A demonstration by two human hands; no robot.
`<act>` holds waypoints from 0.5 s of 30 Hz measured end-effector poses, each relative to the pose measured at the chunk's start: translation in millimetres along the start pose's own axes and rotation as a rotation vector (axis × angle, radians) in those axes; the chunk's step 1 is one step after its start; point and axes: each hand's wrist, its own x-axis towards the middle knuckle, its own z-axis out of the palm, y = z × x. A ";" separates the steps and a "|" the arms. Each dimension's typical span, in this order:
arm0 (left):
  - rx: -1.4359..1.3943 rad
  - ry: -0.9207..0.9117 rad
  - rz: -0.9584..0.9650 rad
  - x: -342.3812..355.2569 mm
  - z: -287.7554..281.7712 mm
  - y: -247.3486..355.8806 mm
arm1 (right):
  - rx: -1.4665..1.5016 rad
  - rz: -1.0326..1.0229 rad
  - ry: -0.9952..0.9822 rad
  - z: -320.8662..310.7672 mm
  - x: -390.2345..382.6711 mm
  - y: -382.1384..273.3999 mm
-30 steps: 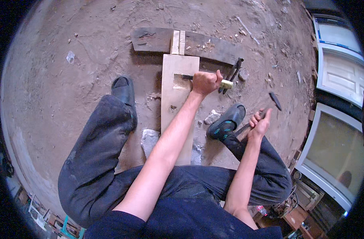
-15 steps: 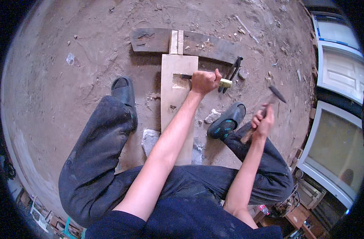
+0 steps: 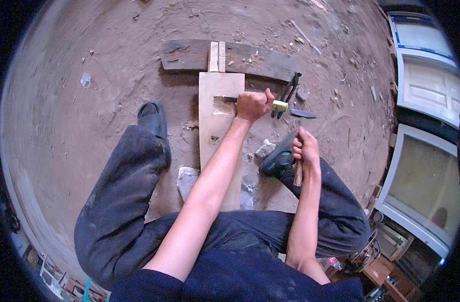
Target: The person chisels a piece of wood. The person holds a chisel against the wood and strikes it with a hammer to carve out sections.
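Note:
My left hand (image 3: pixel 252 106) is closed around a chisel (image 3: pixel 280 105) with a pale yellow handle. Its dark blade lies almost flat, pointing left into a shallow cut recess (image 3: pixel 221 105) in a light wooden board (image 3: pixel 212 128). In my right hand (image 3: pixel 306 146) is a hammer (image 3: pixel 303 114), gripped by its wooden handle. The hammer's dark head is close to the butt of the chisel handle; whether they touch I cannot tell. A black clamp-like tool (image 3: pixel 292 89) rests on the ground behind the chisel handle, partly hidden.
Across the board's far end lies a dark weathered plank (image 3: pixel 262 60) with a pale joined strip (image 3: pixel 217 56). Stones (image 3: pixel 188 182) sit beside the board. Wood chips litter the dirt floor (image 3: pixel 114 60). White-framed panels (image 3: pixel 416 181) lean at the right. My sandalled feet flank the board.
My right hand has swung the hammer left, bringing its head from the far right to beside the chisel handle. My left hand keeps the chisel in the recess.

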 end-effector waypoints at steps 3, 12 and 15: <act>0.002 0.010 -0.003 -1.5 0.2 -0.6 | 0.206 -0.211 0.137 -35.9 1.5 -1.5; -0.011 -0.003 0.002 0.1 -2.7 2.4 | 0.572 -0.885 0.871 -7.2 -15.5 -37.1; -0.024 0.026 -0.001 -0.1 3.6 2.3 | 0.335 -0.652 0.582 16.6 14.2 21.9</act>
